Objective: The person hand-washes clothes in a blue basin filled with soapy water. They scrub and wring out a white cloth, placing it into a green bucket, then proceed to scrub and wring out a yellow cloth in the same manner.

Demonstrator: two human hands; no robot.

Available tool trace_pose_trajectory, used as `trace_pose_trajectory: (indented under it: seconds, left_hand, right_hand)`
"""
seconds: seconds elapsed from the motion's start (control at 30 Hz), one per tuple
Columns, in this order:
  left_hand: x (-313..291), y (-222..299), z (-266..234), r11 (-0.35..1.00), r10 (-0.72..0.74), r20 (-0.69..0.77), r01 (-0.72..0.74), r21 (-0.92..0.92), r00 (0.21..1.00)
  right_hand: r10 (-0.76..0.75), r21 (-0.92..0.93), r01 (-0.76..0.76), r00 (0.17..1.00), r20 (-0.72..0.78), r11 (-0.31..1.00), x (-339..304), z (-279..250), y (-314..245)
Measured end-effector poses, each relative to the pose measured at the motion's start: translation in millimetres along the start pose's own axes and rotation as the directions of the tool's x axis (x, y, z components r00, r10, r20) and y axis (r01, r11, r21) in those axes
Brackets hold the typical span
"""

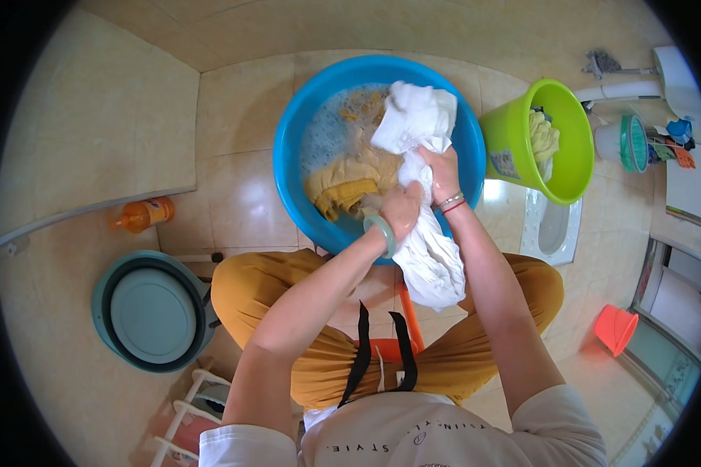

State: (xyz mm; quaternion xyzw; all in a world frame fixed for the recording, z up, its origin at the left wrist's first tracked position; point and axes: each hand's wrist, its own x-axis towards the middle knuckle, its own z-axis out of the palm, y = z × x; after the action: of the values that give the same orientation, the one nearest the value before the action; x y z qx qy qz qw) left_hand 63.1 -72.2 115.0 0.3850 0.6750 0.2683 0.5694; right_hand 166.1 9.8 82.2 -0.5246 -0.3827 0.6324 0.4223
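A wet white garment is bunched lengthwise over the right part of a large round blue basin. My left hand is closed around its middle, and a pale green bangle sits on that wrist. Just above and to the right, my right hand grips the same cloth. One end of the garment spreads out over the basin's far right side; the other hangs over the near rim toward my knees. Soapy water with foam fills the basin, and a yellow-tan garment lies soaking in it.
Right of the basin stands a lime-green bucket with clothes inside, near a white squat toilet. An orange bottle lies at left, above a grey-green collapsible basin. A small red bucket sits at far right.
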Motion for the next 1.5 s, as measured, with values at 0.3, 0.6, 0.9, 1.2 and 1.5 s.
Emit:
trace_pose_trajectory:
  seconds: [0.3, 0.6, 0.9, 1.2, 1.5]
  left_hand:
    - [30.2, -65.0, -7.5, 0.705, -0.130, 0.430, 0.388, -0.593, 0.893]
    - [18.8, 5.4, -51.6, 0.602, 0.031, 0.448, 0.341, -0.722, 0.893]
    - [53.0, -32.3, -31.3, 0.459, 0.015, 0.557, 0.490, -0.742, 0.830]
    - [44.1, -6.3, -25.3, 0.278, 0.081, 0.551, 0.512, -0.813, 0.831]
    - [19.2, 20.3, -26.5, 0.306, 0.130, 0.433, 0.379, -0.873, 0.892]
  right_hand:
    - [-0.064, -0.667, -0.038, 0.990, -0.127, 0.744, -0.6, 19.7, 14.4]
    - [-0.036, -0.344, -0.003, 0.993, -0.109, 0.939, -31.9, 11.9, 3.4]
    - [-0.008, -0.341, -0.022, 0.996, -0.088, 0.940, -49.7, 14.9, -15.3]
    - [-0.144, -0.764, 0.149, 0.987, 0.074, 0.628, -50.2, 12.0, -43.6]
    - [0.088, -0.050, -0.081, 0.986, 0.141, 0.995, -68.5, -10.7, -50.9]
